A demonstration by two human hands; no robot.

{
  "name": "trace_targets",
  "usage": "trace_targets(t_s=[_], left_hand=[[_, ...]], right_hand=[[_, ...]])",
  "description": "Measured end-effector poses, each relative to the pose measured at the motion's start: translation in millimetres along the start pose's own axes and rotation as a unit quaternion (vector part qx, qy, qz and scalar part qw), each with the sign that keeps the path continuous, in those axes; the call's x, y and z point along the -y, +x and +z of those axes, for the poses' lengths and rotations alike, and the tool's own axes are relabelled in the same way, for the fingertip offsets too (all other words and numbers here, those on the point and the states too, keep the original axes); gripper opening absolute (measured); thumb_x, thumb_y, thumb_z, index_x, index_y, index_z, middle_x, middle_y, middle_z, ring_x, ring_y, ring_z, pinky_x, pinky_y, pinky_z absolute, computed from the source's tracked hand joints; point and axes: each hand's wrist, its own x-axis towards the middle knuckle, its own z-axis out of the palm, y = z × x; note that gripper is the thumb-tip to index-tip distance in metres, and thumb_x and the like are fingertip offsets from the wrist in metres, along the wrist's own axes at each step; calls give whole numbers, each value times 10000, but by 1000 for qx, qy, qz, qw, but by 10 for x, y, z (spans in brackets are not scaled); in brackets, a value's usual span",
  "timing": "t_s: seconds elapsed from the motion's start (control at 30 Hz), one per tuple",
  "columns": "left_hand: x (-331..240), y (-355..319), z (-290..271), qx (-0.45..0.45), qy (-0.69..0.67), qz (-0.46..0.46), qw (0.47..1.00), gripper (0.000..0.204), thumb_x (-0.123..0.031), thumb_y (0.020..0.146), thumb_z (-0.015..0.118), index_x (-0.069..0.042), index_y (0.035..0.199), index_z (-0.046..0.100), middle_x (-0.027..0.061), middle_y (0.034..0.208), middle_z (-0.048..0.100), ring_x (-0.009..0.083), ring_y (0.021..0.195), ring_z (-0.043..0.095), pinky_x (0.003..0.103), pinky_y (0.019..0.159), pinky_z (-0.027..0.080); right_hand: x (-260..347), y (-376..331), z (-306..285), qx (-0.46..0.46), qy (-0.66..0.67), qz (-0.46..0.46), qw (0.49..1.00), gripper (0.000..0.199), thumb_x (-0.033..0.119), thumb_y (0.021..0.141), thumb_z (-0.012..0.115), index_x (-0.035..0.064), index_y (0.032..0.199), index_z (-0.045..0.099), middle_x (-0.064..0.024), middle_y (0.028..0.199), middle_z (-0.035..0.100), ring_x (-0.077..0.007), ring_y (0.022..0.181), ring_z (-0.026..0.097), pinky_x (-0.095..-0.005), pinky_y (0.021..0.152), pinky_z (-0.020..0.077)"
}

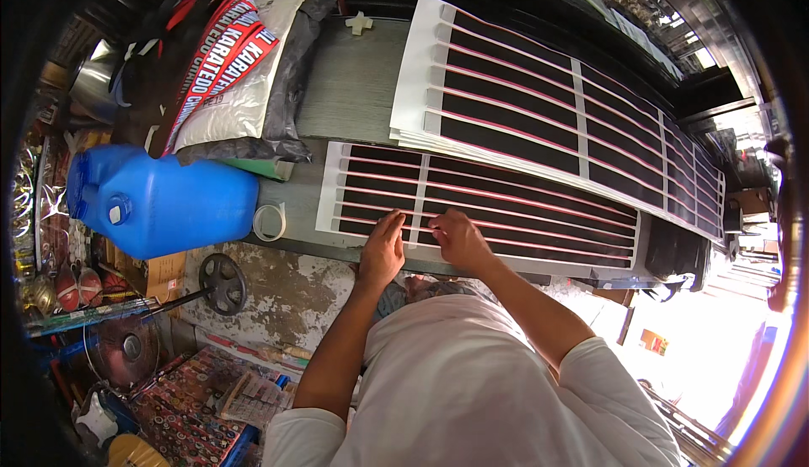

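Observation:
A long white sheet [329,189] with black panels lies on the grey table in front of me, crossed lengthwise by several thin white-and-red strips [480,190]. My left hand [383,252] rests near the sheet's front left part, its fingers stretched out over the strips. Just to its right, my right hand [461,241] bends its fingers closed, with the fingertips down at one of the front strips. Whatever lies between those fingertips is too small to make out. Behind, a stack of similar striped sheets [410,88] overlaps the far edge of this one.
A blue plastic jerrycan [194,201] stands at the left beside a roll of white tape [270,222]. Farther back lies a stuffed plastic bag with red-and-white lettered straps [244,79]. A small pale cross-shaped piece [359,24] sits on the grey tabletop [350,79]. A black handwheel [226,284] is below left.

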Motion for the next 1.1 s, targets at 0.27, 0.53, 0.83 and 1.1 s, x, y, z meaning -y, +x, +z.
trace_targets(t_s=[0.27, 0.53, 0.83, 1.1], left_hand=[[-9, 40, -24, 2, -10, -6, 1000, 417, 32, 990, 679, 11, 1406, 658, 196, 1432, 668, 382, 1277, 683, 441, 1072, 598], [38, 96, -8, -7, 3, 1, 1000, 415, 0, 1006, 685, -28, 1420, 669, 164, 1459, 669, 377, 1261, 706, 432, 1027, 617], [26, 109, -29, -10, 12, 2, 1000, 394, -15, 1016, 684, -25, 1410, 681, 156, 1464, 674, 369, 1250, 721, 431, 1006, 630], [16, 98, -3, -15, 12, -2, 1000, 387, -3, 1012, 680, -25, 1399, 681, 156, 1455, 679, 366, 1256, 718, 428, 1006, 629]], right_hand=[[-46, -21, 309, 8, 23, -4, 1000, 245, 103, 995, 688, 58, 1219, 778, -204, 1188, 787, -402, 1109, 748, -495, 975, 618], [64, 182, 354, 22, 5, 22, 1000, 218, 110, 1013, 659, 51, 1167, 801, -193, 1181, 796, -413, 1096, 750, -505, 958, 621], [-1, 197, 228, 55, -10, 11, 998, 238, 78, 985, 633, 64, 1149, 806, -174, 1116, 807, -410, 1045, 760, -513, 906, 627], [51, 235, 339, 25, 2, 13, 1000, 237, 84, 975, 634, 83, 1135, 808, -189, 1087, 799, -418, 1015, 758, -528, 889, 625]])
